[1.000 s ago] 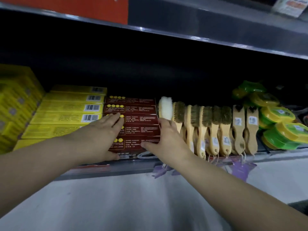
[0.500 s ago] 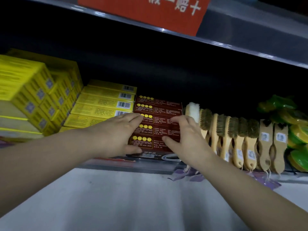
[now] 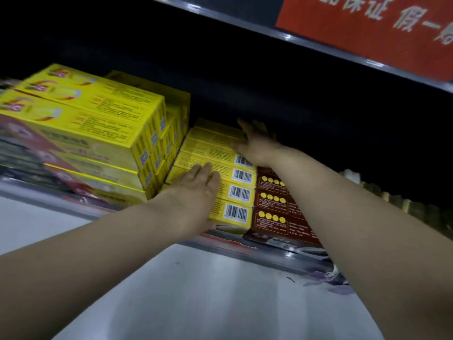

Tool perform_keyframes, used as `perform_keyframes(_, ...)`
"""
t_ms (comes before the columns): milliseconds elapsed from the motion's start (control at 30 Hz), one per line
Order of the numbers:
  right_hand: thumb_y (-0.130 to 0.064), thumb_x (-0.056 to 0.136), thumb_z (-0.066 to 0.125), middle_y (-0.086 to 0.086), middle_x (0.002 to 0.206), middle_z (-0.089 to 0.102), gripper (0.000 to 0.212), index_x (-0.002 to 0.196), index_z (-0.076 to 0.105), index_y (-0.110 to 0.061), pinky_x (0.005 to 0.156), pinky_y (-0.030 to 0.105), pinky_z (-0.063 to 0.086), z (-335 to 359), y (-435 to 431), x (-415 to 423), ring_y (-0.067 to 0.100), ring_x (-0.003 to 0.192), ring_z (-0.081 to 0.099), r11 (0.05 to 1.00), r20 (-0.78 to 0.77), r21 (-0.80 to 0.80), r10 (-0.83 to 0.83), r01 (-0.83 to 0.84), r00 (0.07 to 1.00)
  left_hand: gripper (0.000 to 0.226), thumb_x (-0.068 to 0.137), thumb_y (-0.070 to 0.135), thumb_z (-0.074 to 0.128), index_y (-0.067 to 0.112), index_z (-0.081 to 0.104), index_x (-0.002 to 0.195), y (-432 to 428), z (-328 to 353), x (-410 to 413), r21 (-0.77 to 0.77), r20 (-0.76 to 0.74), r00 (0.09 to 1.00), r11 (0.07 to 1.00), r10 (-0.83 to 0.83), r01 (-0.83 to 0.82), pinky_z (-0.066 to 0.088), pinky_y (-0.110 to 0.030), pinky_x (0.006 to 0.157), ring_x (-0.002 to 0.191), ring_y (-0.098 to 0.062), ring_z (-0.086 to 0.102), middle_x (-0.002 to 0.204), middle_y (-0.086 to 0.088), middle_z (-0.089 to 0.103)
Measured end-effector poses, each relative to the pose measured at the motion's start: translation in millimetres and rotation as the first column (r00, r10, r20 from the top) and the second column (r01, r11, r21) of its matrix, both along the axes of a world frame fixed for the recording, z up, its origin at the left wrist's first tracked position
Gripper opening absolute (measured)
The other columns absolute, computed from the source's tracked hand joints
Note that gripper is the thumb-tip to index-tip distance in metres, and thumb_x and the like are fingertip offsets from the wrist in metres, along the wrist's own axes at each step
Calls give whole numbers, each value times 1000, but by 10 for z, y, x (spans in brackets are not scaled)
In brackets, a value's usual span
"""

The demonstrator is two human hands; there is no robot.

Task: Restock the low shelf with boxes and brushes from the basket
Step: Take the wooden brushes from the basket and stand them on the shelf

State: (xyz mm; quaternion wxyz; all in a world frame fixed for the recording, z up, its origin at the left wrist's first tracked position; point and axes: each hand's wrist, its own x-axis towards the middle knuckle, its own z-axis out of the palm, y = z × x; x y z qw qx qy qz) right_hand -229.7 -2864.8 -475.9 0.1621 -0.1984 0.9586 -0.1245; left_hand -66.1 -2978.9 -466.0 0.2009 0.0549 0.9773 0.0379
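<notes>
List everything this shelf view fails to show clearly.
- Brushes, head view: dim, and partly behind the right forearm; their number is unclear.
- Red sign: cut off by the top and right edges.
- Large yellow boxes: print blurred by motion; the left edge cuts the stack.
- Dark red boxes: the right forearm covers their right ends.
- Basket: not in view.
- Back of the shelf: too dark.

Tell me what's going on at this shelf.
A person is working at the low shelf with both bare hands. The left hand lies flat on the front of a row of slim yellow boxes with barcodes. The right hand reaches with spread fingers to the back of that row. Dark red boxes sit right beside the row, and larger yellow boxes are stacked to its left. Neither hand grips anything.
</notes>
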Motion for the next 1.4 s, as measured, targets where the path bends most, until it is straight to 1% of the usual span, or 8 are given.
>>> perform_keyframes(300, -55, 95, 35, 6, 158, 12, 64, 150, 11, -34, 115, 48, 21, -116, -114, -105, 35, 143, 14, 997, 27, 45, 66, -68, 997, 92, 93, 45, 48, 5, -14, 147, 6, -32, 4, -42, -41, 999, 999, -20, 18, 6, -39, 119, 145, -31, -10, 156, -17, -17)
perform_keyframes(433, -49, 98, 34, 3, 159, 10, 59, 150, 13, -31, 116, 43, 16, -18, -187, 99, 34, 144, 13, 995, -72, 91, 35, -29, 997, 84, 93, 41, 49, 10, -5, 149, -3, 168, 243, 116, -201, 977, 989, -63, 88, 1, -26, 115, 146, -22, -3, 159, -10, -5)
perform_keyframes(600, -27, 99, 42, 10, 144, 36, 41, 140, 41, -17, 105, 29, 27, 214, -388, 907, 27, 132, 34, 910, -90, -414, -16, -23, 996, 41, 90, 33, 49, 19, 52, 129, -263, 760, 703, 362, -566, 825, 900, 4, 244, 34, -24, 100, 122, -13, 47, 129, 2, 56)
perform_keyframes(767, -46, 95, 39, -11, 139, 42, 41, 135, 40, -35, 92, 19, 31, 420, -495, 1552, 4, 124, 40, 676, 97, -734, 13, 63, 995, 26, 89, 15, 44, 20, 63, 105, -959, 984, 994, 490, -758, 579, 848, 300, 203, 44, -14, 74, 85, -8, 59, 101, 5, 66)
perform_keyframes(900, -75, 65, 43, -19, 147, 31, 89, 145, 23, -39, 101, 18, 29, 591, -658, 1691, -3, 128, 33, 615, 195, -780, 70, 111, 978, 32, 90, 11, 43, 27, 56, 114, -1457, 812, 964, 765, -601, 401, 642, 692, 39, 42, -12, 85, 102, -3, 57, 110, 14, 59)
perform_keyframes(1067, -52, 73, 70, -18, 153, 21, 99, 147, 5, -42, 113, 35, 30, 610, -768, 1740, 3, 136, 28, 725, 187, -683, 58, 87, 981, 49, 99, 16, 41, 24, 30, 146, -1698, 676, 737, 944, -122, 555, 270, 823, -192, 27, -6, 94, 132, 4, 32, 148, 13, 35)
perform_keyframes(1200, -45, 78, 69, -16, 153, 24, 95, 148, 5, -41, 108, 28, 29, 619, -833, 1730, 6, 137, 29, 731, 170, -676, 28, 96, 985, 40, 99, 20, 41, 31, 39, 138, -1736, 745, 643, 949, -12, 622, 205, 783, -239, 31, 1, 80, 103, 21, 46, 122, 38, 49)
perform_keyframes(1400, -37, 80, 71, -22, 143, 35, 92, 149, 9, -38, 94, 19, 28, 595, -921, 1741, -3, 122, 33, 708, 129, -695, -48, 125, 990, 50, 99, 21, 44, 24, 30, 147, -1785, 739, 554, 927, -10, 656, 253, 755, -277, 35, -11, 94, 115, 1, 46, 141, 12, 39)
